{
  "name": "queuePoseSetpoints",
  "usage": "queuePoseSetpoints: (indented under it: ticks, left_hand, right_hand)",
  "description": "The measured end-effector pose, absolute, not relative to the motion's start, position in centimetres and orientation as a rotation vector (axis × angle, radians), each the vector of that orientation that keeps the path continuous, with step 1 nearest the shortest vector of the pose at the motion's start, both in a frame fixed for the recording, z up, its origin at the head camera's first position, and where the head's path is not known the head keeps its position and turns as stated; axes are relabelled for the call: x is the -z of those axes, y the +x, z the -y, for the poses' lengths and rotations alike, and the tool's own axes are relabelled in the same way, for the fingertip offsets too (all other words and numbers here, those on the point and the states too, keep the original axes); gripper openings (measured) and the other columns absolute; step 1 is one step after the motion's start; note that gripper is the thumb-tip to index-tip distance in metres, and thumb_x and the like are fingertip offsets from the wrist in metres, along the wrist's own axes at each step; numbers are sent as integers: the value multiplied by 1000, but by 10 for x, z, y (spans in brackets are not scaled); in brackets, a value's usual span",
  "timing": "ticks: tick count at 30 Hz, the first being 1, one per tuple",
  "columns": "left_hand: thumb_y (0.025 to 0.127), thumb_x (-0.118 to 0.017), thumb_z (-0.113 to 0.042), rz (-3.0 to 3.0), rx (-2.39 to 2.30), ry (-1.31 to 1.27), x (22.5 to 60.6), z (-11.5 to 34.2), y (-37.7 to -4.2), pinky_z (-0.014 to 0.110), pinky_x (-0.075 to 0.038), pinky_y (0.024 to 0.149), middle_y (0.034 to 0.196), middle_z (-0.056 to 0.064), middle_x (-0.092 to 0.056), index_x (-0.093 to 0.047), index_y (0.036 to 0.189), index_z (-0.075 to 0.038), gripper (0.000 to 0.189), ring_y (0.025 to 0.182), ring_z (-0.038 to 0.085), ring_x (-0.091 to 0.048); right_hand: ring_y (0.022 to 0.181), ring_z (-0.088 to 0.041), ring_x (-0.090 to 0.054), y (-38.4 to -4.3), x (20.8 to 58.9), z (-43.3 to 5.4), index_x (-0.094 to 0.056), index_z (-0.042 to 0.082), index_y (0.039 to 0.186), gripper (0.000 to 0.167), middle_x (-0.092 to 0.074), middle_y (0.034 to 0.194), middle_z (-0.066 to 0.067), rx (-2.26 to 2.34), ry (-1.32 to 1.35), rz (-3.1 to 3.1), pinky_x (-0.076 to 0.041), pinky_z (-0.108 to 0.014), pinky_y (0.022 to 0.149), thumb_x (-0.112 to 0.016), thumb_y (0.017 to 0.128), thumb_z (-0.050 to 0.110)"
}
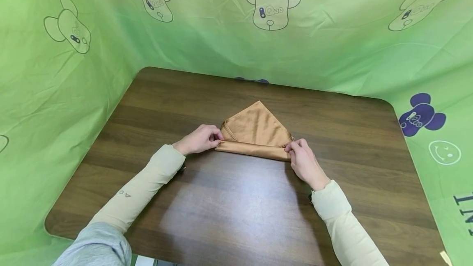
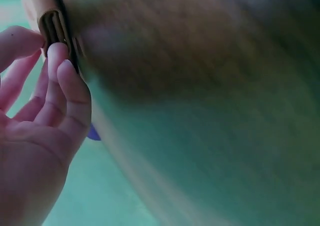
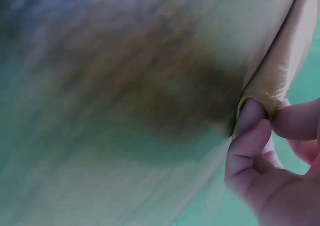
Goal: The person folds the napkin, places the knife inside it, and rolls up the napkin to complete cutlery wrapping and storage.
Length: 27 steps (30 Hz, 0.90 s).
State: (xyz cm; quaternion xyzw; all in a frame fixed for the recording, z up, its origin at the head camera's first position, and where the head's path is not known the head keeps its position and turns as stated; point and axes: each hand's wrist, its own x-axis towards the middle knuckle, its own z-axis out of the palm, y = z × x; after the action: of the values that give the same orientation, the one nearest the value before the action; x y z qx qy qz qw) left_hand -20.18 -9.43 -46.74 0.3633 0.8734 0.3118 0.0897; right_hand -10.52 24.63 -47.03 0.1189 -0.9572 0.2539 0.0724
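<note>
A shiny copper-brown cloth [image 1: 258,126] lies on the table, its far part a triangle pointing away from me and its near edge folded into a flat roll. My left hand [image 1: 202,138] pinches the left end of that roll; the left wrist view shows the layered end of the cloth [image 2: 52,28] between thumb and fingers. At the opposite end, my right hand [image 1: 304,161] pinches the roll. In the right wrist view a fingertip sits inside the end of the folded cloth [image 3: 280,71], with the thumb against its outside.
The dark wooden table [image 1: 166,106] has rounded corners and a glossy reflection near its front. Green curtains [image 1: 214,40] printed with bear heads surround its back and sides. A small pale object [image 1: 445,257] is at the right front edge.
</note>
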Motion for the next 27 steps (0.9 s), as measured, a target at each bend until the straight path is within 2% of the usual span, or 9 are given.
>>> queuePoseSetpoints:
  ticks: [7, 13, 16, 21, 27]
  left_hand:
    - [86, -67, -8, -2685, -788, 1068, 462, 92, -198, 29, -48, 76, 87, 2, -60, -74, 92, -9, 9, 79, 15, -56]
    - [89, -68, -13, -2760, -697, 1079, 463, 92, -193, 29, -50, 75, 89, -1, -60, -73, 95, -12, 8, 79, 13, -58]
    - [88, -67, -7, -2825, -647, 1228, 464, 92, -188, 30, -50, 77, 90, 0, -59, -71, 92, -11, 7, 82, 16, -58]
    - [86, -61, 4, -2851, -502, 1550, 464, 89, -179, 33, -48, 79, 92, 3, -57, -69, 93, -10, 17, 85, 20, -56]
    - [85, -67, -6, -2842, -359, 1591, 461, 86, -171, 32, -47, 78, 94, 2, -56, -69, 97, -10, 13, 85, 20, -54]
  right_hand:
    - [85, -34, -61, -103, 464, -244, -67, 0, 91, 22, -58, 94, -16, -690, 335, 2931, -50, -47, 77, -47, 87, -10]
    - [87, -35, -59, -97, 460, -246, -69, -4, 98, 22, -60, 98, -16, -653, 445, 2931, -48, -46, 78, -53, 83, -7]
    - [92, -36, -54, -95, 459, -248, -68, -5, 101, 21, -60, 102, -16, -630, 496, 2941, -45, -45, 82, -57, 82, -2]
    - [100, -35, -50, -94, 461, -250, -66, -6, 105, 26, -57, 107, -16, -611, 556, 2952, -45, -44, 87, -66, 79, 0]
    - [98, -37, -54, -95, 464, -252, -63, -5, 106, 33, -58, 102, -17, -626, 611, 2886, -46, -47, 86, -72, 74, -5]
